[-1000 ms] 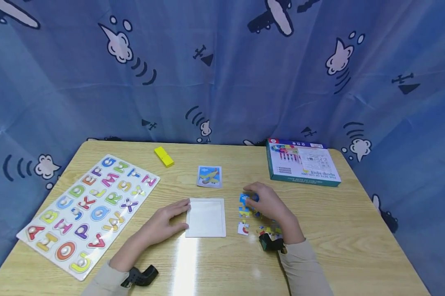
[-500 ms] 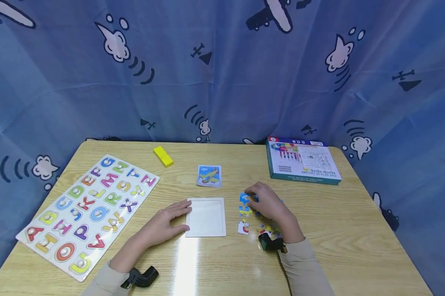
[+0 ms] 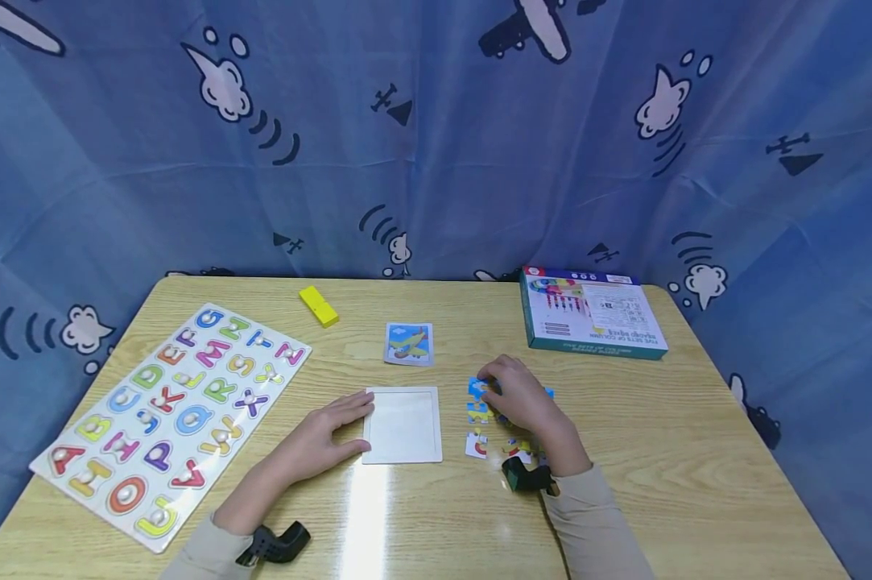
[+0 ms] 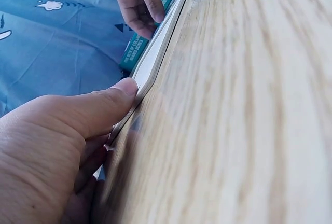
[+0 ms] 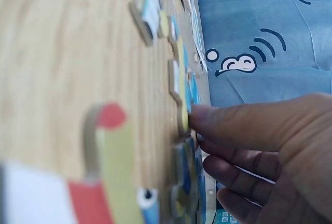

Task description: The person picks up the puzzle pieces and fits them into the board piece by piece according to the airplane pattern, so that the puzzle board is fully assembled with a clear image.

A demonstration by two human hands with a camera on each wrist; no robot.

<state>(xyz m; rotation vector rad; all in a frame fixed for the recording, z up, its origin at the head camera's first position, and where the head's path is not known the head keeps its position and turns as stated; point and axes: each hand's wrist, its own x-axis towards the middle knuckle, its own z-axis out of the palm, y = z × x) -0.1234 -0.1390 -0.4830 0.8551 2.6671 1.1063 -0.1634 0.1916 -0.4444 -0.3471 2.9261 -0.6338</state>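
Observation:
A white square tray point(image 3: 405, 427) lies flat; at its left edge my left hand point(image 3: 311, 441) rests with thumb and fingers spread apart. In the left wrist view the left thumb point(image 4: 111, 99) touches the tray's rim point(image 4: 150, 68). To the tray's right, my right hand point(image 3: 521, 396) bends over loose jigsaw pieces, finger and thumb at a blue piece point(image 3: 475, 387). The right wrist view shows the right hand point(image 5: 259, 151) with its thumb against that group; part of the piece is hidden. A white-and-red piece point(image 3: 476, 445) lies nearer the front. Behind the tray is an airplane picture card point(image 3: 409, 344).
On the left lies a letter board point(image 3: 177, 419) with knobbed letters. A yellow block point(image 3: 319, 306) sits toward the back edge. At the back right is a flat box point(image 3: 595, 314). A blue patterned curtain point(image 3: 436, 137) hangs behind the table point(image 3: 696, 467).
The right hand has shifted only slightly over the pieces, and a blue piece now shows to the right of its knuckles. The left hand stays at the tray's edge. The head view has tilted a little.

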